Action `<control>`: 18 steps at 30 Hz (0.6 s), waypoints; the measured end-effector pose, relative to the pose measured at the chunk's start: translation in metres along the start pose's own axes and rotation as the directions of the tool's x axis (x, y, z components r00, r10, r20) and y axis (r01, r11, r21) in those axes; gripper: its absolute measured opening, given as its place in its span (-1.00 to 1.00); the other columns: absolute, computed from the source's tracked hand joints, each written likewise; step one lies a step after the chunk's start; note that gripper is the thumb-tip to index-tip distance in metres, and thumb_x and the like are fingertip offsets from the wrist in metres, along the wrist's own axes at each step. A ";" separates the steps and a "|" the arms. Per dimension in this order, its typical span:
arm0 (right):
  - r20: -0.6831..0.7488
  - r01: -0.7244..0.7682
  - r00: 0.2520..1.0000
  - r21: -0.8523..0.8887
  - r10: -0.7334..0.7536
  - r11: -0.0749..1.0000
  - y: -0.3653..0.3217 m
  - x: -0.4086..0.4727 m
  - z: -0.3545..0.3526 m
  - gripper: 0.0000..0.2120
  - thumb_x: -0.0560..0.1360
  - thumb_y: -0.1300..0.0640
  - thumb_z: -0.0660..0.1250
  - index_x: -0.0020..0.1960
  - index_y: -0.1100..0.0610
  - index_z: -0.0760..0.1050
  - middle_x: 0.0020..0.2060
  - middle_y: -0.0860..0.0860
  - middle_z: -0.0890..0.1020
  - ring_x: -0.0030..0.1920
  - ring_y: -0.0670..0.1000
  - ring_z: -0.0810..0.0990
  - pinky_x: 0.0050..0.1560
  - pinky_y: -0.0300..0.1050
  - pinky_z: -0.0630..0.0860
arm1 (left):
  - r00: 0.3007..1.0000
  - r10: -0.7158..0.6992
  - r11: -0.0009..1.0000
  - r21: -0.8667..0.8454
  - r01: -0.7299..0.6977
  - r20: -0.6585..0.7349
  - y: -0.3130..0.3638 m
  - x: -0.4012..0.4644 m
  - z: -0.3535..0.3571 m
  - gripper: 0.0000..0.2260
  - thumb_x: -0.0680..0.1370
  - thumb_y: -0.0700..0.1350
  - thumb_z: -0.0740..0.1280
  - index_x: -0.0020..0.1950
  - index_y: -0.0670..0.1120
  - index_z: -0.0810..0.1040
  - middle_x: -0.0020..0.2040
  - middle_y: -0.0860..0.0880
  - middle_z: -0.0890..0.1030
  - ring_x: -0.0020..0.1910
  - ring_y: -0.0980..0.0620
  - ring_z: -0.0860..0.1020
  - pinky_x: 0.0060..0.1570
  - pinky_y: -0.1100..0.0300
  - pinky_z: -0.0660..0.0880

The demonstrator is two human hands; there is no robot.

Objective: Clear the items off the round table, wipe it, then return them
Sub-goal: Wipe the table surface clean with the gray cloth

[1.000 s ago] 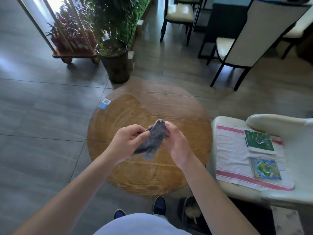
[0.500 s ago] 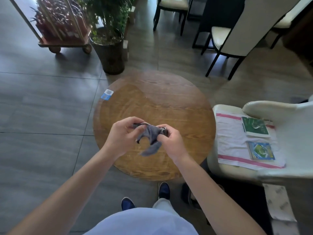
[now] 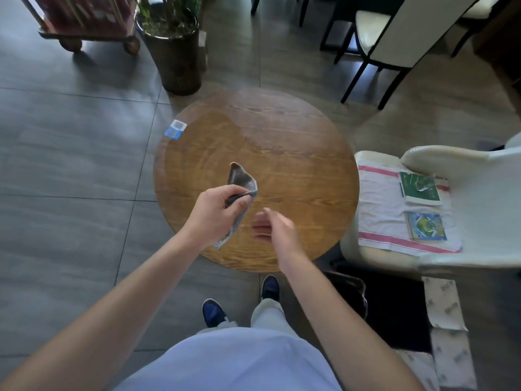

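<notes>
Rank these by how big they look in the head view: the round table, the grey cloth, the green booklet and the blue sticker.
1. round table
2. grey cloth, though it is held nearer the camera
3. green booklet, looks close to the cloth, so that order is unsure
4. blue sticker

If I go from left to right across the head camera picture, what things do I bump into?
Blue sticker → grey cloth in the left hand → right hand → striped towel → green booklet.
</notes>
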State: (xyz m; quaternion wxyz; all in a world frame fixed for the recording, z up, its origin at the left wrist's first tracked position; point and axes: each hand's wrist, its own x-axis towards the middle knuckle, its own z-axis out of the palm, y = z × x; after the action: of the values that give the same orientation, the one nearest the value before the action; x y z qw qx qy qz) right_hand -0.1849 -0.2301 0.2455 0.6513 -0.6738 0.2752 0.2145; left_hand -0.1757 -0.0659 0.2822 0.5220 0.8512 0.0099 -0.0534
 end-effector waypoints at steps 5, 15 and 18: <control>0.138 -0.184 0.978 0.210 0.157 0.960 0.027 0.009 0.054 -0.70 0.69 0.10 0.17 -0.02 0.14 0.65 -0.20 0.06 0.71 -0.14 0.04 0.68 -0.14 -0.10 0.61 | 0.996 -0.064 0.994 0.093 0.059 0.055 -0.020 -0.021 0.011 -0.89 0.61 -0.17 0.42 0.09 -0.07 0.72 -0.10 0.07 0.73 -0.09 0.15 0.67 -0.04 0.25 0.56; 0.299 -0.483 0.875 0.596 0.382 0.641 0.061 0.058 0.054 -0.40 0.68 -0.25 0.04 -0.12 0.12 0.67 -0.26 0.04 0.71 -0.27 0.02 0.71 -0.18 -0.16 0.62 | 0.957 -0.236 0.942 0.280 0.183 0.168 -0.038 -0.030 0.052 -0.70 0.51 -0.12 0.30 0.16 -0.11 0.71 -0.04 0.00 0.70 0.00 0.00 0.62 0.02 0.20 0.50; 0.325 -0.521 0.849 0.638 0.416 0.566 0.066 0.084 0.029 -0.41 0.68 -0.20 0.02 -0.10 0.13 0.68 -0.25 0.06 0.72 -0.17 0.06 0.68 -0.06 -0.09 0.56 | 0.937 -0.243 0.940 0.300 0.163 0.251 -0.033 -0.012 0.073 -0.65 0.48 -0.15 0.22 0.16 -0.11 0.70 -0.01 -0.04 0.68 0.02 -0.03 0.61 0.07 0.06 0.51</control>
State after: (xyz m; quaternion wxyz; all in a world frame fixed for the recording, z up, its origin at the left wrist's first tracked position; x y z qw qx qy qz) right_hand -0.1621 -0.2093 0.1397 0.7943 -0.2574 0.4591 0.3034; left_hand -0.1958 -0.1155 0.2207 0.3863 0.8931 0.0159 -0.2299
